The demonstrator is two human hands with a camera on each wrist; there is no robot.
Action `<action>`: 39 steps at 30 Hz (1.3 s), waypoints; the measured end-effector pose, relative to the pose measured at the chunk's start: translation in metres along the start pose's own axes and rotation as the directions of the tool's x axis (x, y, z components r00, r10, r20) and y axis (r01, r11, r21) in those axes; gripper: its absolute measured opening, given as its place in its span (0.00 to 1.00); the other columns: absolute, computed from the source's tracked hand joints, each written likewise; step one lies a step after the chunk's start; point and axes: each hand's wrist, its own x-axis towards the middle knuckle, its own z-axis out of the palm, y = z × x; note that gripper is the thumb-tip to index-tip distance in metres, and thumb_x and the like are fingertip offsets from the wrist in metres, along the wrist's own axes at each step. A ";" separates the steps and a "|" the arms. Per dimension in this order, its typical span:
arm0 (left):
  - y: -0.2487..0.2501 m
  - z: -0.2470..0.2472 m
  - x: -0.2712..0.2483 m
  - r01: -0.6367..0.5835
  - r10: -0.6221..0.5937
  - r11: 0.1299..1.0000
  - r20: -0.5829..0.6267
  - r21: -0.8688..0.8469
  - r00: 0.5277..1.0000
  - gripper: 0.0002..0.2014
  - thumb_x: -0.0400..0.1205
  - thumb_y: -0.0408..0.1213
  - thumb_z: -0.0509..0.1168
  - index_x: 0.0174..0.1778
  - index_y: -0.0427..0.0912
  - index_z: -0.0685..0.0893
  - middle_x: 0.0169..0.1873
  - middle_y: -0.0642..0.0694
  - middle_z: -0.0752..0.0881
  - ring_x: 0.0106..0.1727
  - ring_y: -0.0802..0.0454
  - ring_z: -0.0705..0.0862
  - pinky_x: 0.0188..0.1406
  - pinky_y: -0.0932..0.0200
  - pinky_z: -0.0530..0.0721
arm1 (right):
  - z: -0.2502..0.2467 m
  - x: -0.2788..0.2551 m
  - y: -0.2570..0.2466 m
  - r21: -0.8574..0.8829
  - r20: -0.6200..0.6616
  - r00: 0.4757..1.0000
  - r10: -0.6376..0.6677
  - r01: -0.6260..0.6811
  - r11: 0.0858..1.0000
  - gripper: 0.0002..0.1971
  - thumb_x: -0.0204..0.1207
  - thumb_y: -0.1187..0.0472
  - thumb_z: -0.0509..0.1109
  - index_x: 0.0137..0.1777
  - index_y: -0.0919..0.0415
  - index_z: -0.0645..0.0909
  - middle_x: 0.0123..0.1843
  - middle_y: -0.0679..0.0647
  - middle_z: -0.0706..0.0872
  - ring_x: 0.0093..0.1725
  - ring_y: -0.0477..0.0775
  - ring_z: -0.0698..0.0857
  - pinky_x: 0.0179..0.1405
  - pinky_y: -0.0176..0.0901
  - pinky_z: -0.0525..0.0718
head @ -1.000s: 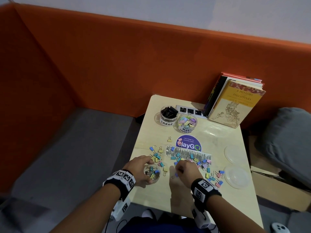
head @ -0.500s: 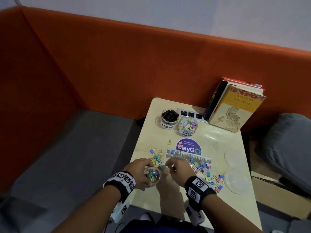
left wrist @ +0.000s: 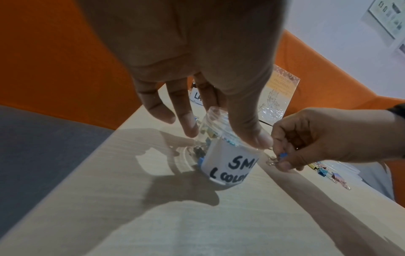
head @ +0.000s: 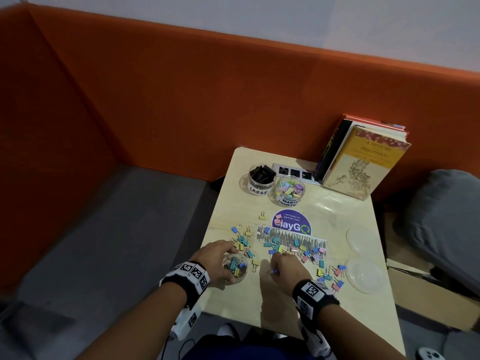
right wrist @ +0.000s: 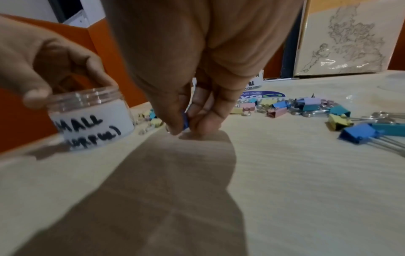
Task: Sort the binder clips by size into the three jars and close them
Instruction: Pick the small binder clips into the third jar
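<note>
The left hand (head: pixel 217 261) is wrapped around the open small jar (head: pixel 235 266), thumb and fingers curled over its rim, holding it upright on the pale wooden table (head: pixel 285 307) low in the head view, left of centre. The jar's white label reads "SMALL" with a second line beneath, and coloured clips already lie inside it. Just to its right, the right hand (head: pixel 285 266) pinches a small blue binder clip (right wrist: pixel 185 119) between thumb and fingertips, right down at the tabletop; whether the clip is touching the wood or just off it is hard to say from the wrist view. A scatter of coloured binder clips (head: pixel 298 248) spreads across the middle of the table, from beside the jar to the lower right, some lying over a purple round sticker (head: pixel 292 222). Higher up the table, the jar marked LARGE (head: pixel 261 179) holds black clips, and touching its right side stands the medium jar (head: pixel 288 190), filled with pastel ones; both are uncapped. Two clear lids (head: pixel 362 275) lie near the right edge. Books (head: pixel 363 162) lean against the orange partition (head: pixel 155 100) at the upper right of the table.
</note>
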 end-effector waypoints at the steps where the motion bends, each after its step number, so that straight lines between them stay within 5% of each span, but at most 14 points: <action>1: 0.000 0.000 0.000 -0.007 0.007 1.000 -0.008 0.015 1.000 0.29 0.63 0.42 0.85 0.57 0.59 0.80 0.61 0.64 0.79 0.60 0.56 0.81 0.56 0.53 0.87 | -0.003 -0.001 -0.002 0.042 -0.016 1.000 0.015 -0.015 0.999 0.03 0.77 0.64 0.67 0.45 0.55 0.79 0.47 0.53 0.84 0.43 0.53 0.81 0.42 0.42 0.81; 4: -0.001 0.001 0.001 -0.019 0.020 0.999 -0.013 0.035 1.000 0.31 0.63 0.44 0.85 0.62 0.55 0.81 0.62 0.63 0.79 0.61 0.57 0.80 0.61 0.57 0.83 | -0.018 -0.001 -0.013 0.199 -0.097 0.995 0.022 -0.002 0.980 0.06 0.76 0.64 0.70 0.41 0.52 0.80 0.39 0.48 0.85 0.37 0.45 0.82 0.35 0.33 0.80; 8: -0.001 -0.001 0.001 -0.015 0.016 0.999 -0.020 0.031 1.000 0.31 0.59 0.46 0.86 0.56 0.61 0.80 0.57 0.66 0.80 0.57 0.58 0.81 0.56 0.58 0.85 | -0.035 0.002 -0.038 0.384 -0.096 0.986 -0.139 0.166 0.909 0.07 0.73 0.62 0.77 0.44 0.51 0.83 0.38 0.43 0.86 0.34 0.36 0.83 0.33 0.23 0.78; 12: -0.001 -0.001 0.000 -0.019 0.020 0.998 -0.031 0.052 0.999 0.31 0.61 0.46 0.85 0.58 0.58 0.80 0.60 0.62 0.80 0.58 0.57 0.81 0.57 0.57 0.84 | -0.034 0.009 -0.042 0.329 -0.090 0.981 -0.170 0.190 0.925 0.07 0.76 0.63 0.73 0.51 0.53 0.87 0.44 0.42 0.86 0.35 0.35 0.82 0.35 0.21 0.75; 16: 0.000 0.000 -0.001 -0.018 0.019 0.999 -0.028 0.044 0.999 0.31 0.63 0.43 0.84 0.61 0.55 0.80 0.64 0.60 0.80 0.62 0.57 0.80 0.61 0.57 0.82 | -0.026 0.013 -0.020 0.193 -0.114 0.991 -0.070 0.091 0.977 0.14 0.79 0.68 0.64 0.56 0.53 0.87 0.53 0.50 0.86 0.49 0.49 0.84 0.47 0.34 0.79; 20: 0.001 0.001 -0.001 -0.012 0.013 0.999 -0.026 0.042 1.000 0.32 0.65 0.43 0.84 0.64 0.54 0.80 0.65 0.60 0.80 0.63 0.56 0.80 0.63 0.57 0.81 | -0.015 0.010 -0.016 0.110 -0.018 0.989 -0.145 0.146 0.983 0.12 0.79 0.62 0.67 0.59 0.55 0.87 0.54 0.54 0.81 0.53 0.57 0.83 0.48 0.41 0.79; 27: 0.002 0.001 -0.001 -0.020 0.022 0.998 -0.030 0.052 0.999 0.32 0.65 0.44 0.84 0.65 0.54 0.80 0.65 0.60 0.80 0.64 0.56 0.79 0.64 0.58 0.80 | 0.006 0.014 -0.029 -0.002 0.006 0.996 -0.092 0.092 0.996 0.15 0.82 0.52 0.65 0.60 0.61 0.83 0.58 0.58 0.80 0.53 0.59 0.83 0.52 0.45 0.79; 31: 0.001 0.002 -0.001 -0.015 0.017 0.998 -0.038 0.054 0.999 0.32 0.64 0.44 0.84 0.63 0.55 0.80 0.65 0.61 0.80 0.63 0.57 0.79 0.63 0.58 0.80 | 0.005 0.017 -0.033 -0.025 0.004 0.990 -0.139 0.139 0.990 0.16 0.84 0.52 0.62 0.61 0.64 0.81 0.52 0.57 0.77 0.55 0.60 0.81 0.54 0.48 0.80; 36: 0.000 0.001 0.000 -0.014 0.015 0.999 -0.031 0.042 0.999 0.32 0.63 0.44 0.85 0.63 0.55 0.81 0.65 0.61 0.80 0.63 0.57 0.79 0.63 0.59 0.80 | 0.007 0.016 -0.025 0.014 0.000 0.989 -0.149 0.149 0.989 0.15 0.84 0.51 0.63 0.60 0.60 0.84 0.56 0.57 0.79 0.46 0.53 0.78 0.49 0.41 0.77; 39: 0.000 0.001 0.000 -0.019 0.020 0.999 -0.019 0.042 1.000 0.32 0.64 0.44 0.85 0.63 0.54 0.81 0.66 0.60 0.80 0.64 0.56 0.79 0.63 0.58 0.81 | 0.008 0.012 -0.021 0.028 0.010 0.981 -0.191 0.191 0.981 0.14 0.81 0.55 0.65 0.63 0.58 0.83 0.60 0.56 0.78 0.54 0.57 0.81 0.52 0.41 0.77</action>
